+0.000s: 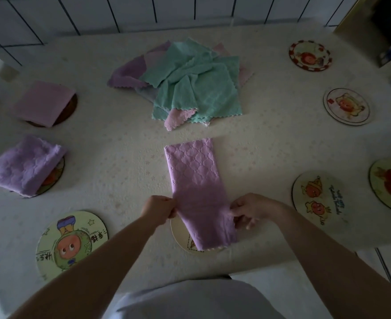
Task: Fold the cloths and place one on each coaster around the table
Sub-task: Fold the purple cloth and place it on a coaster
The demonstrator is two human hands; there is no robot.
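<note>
Looking down from the head camera, a long purple cloth (195, 187), folded into a narrow strip, lies near the middle of the table's near edge; its far end rests flat on the table (270, 143) and its near end covers part of a pale coaster (182, 236) at that edge; the left hand (158, 209) pinches the strip's left side with curled fingers, and the right hand (251, 209) pinches its right side between thumb and fingers, the other fingers loosely bent beneath.

Toward the far edge, at the centre, sits a loose pile of cloths (190, 81), mostly green with purple and pink ones under it; along the left edge a folded pink cloth (43, 102) lies on a dark coaster (71, 107), and nearer, a folded purple cloth (26, 164) lies on a printed coaster (56, 176); at the near left corner a cartoon coaster (71, 244) lies bare.

Along the right side four more bare coasters lie well apart: a red-rimmed coaster (309, 55) near the far right corner, a white-rimmed coaster (346, 105) nearer, a coaster with two figures (320, 196) beside the right hand, and a partly cut-off coaster (390, 183) at the right edge.
</note>
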